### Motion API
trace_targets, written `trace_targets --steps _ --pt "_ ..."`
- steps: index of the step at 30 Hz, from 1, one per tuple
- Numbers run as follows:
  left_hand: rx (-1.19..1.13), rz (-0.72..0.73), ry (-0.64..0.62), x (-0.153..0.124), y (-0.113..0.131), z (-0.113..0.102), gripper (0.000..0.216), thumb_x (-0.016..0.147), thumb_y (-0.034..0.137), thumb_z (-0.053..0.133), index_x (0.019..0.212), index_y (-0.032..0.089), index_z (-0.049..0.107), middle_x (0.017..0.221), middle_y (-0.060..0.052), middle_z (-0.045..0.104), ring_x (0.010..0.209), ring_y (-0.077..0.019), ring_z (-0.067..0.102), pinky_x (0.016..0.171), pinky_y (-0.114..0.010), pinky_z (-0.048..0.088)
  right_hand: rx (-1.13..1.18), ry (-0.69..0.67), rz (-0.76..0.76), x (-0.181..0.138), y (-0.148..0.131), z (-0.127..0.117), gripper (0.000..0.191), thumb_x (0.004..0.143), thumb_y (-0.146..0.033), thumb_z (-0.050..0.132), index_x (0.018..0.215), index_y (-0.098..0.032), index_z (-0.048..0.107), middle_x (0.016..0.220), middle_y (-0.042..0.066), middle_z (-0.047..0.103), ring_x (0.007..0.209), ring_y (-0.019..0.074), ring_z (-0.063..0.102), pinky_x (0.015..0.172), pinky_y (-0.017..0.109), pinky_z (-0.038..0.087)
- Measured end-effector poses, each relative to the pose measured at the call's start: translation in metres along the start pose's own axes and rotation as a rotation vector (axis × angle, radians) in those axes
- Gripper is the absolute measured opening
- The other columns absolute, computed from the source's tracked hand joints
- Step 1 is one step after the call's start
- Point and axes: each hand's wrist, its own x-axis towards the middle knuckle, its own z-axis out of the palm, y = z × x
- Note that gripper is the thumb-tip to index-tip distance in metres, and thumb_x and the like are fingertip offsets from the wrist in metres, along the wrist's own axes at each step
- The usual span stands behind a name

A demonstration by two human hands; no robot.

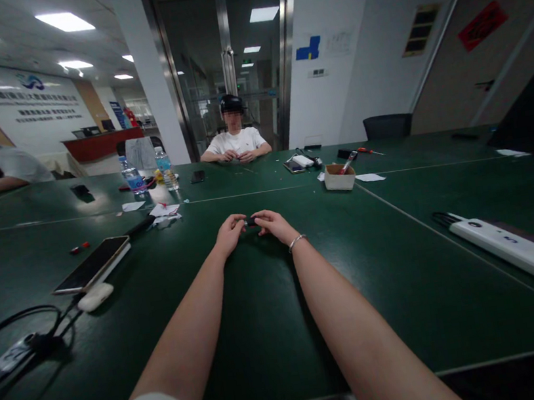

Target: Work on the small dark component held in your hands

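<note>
Both my arms reach forward over the dark green table (pixel 266 332). Between my fingertips is a small black object (pixel 251 221), too small to name, with a lighter bit at its left end. My left hand (pixel 231 233) pinches that left end. My right hand (pixel 275 227), with a silver bangle (pixel 297 242) at the wrist, grips the right end with thumb and fingers. The object is held level, just above or on the table; I cannot tell which. The fingers partly cover it.
At left lie a phone (pixel 92 264), a white earbud-like case (pixel 96 297) and black cables (pixel 43 341). A small box (pixel 340 178) stands beyond my right hand. A white power bank (pixel 512 245) lies at right. Water bottles (pixel 132 176) stand at the back; a person (pixel 235 141) sits opposite.
</note>
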Motion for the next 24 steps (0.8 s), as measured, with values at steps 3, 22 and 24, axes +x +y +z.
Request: trace_targets --steps 3,22,24 --pt "-0.010 -0.007 0.000 0.0003 -0.0004 -0.0002 0.024 0.079 0.033 0.055 0.093 0.016 0.063 0.062 0.001 0.057 0.057 -0.0113 0.051 0.057 -0.024 0.039 -0.005 0.002 -0.003 -0.0003 -0.0003 0.0000 0.019 0.076 -0.022 0.070 0.094 -0.017 0.065 0.080 0.000 0.068 0.047 0.0042 0.054 0.051 0.018 0.051" --pt "0.030 0.018 0.018 0.0008 -0.0049 -0.0005 0.031 0.076 0.033 0.058 0.102 0.017 0.061 0.066 0.000 0.060 0.061 -0.0123 0.055 0.060 -0.025 0.042 -0.009 0.013 0.000 0.0004 0.0007 0.0009 0.021 0.074 -0.023 0.072 0.092 -0.017 0.064 0.075 -0.001 0.066 0.046 0.0043 0.054 0.048 0.018 0.049" --pt "0.020 0.009 0.031 0.0017 -0.0064 -0.0006 0.032 0.077 0.035 0.057 0.103 0.017 0.061 0.067 0.000 0.060 0.062 -0.0131 0.056 0.061 -0.025 0.043 -0.007 0.015 -0.003 0.0004 0.0007 0.0011 0.021 0.074 -0.022 0.072 0.092 -0.017 0.064 0.073 -0.001 0.066 0.046 0.0043 0.054 0.047 0.017 0.048"
